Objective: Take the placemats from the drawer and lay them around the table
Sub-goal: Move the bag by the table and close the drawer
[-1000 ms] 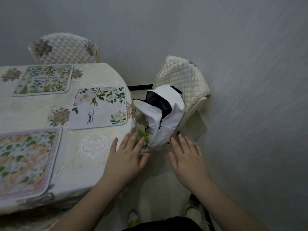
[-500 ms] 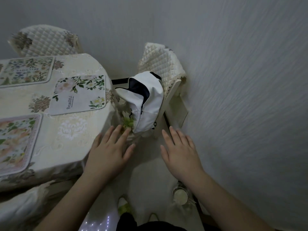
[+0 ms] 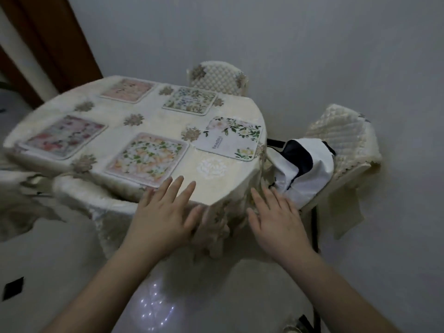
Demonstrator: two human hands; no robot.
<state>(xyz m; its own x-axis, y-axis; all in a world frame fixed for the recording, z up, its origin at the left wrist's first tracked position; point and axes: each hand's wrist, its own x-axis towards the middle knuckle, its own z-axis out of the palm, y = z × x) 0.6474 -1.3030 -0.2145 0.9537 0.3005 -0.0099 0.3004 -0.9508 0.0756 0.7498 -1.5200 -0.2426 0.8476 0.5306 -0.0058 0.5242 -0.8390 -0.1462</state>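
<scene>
5 placemats were seen laid flat on the table (image 3: 223, 188), which was covered with a cream floral cloth. Pink mat (image 3: 127, 90) was at the far side, blue-green mat (image 3: 189, 102) just right of it near the far chair (image 3: 217, 78). Red mat (image 3: 63, 137) was at the left edge, orange mat (image 3: 147, 158) at the near edge, white mat (image 3: 230, 138) with leaf print and lettering at the right end. All mats were apart from one another, none overlapping. No drawer was in view.

Left hand (image 3: 161, 215) was held out flat with fingers straight and spread, nothing grasped; its fingertips were over the near table edge just right of the orange mat, contact with the cloth could not be told. Right hand (image 3: 276, 217) was likewise released, fingers straight and spread, nothing held, in front of the hanging cloth at the table's right corner, fingertips near the bag (image 3: 305, 169).

The white and navy bag was seen on the right chair (image 3: 346, 138), which had a quilted cream cover. Another covered seat (image 3: 89, 193) was tucked at the near side under the table edge. Glossy floor (image 3: 48, 260) and a brown door (image 3: 48, 39) at upper left were seen; frame was somewhat blurred
</scene>
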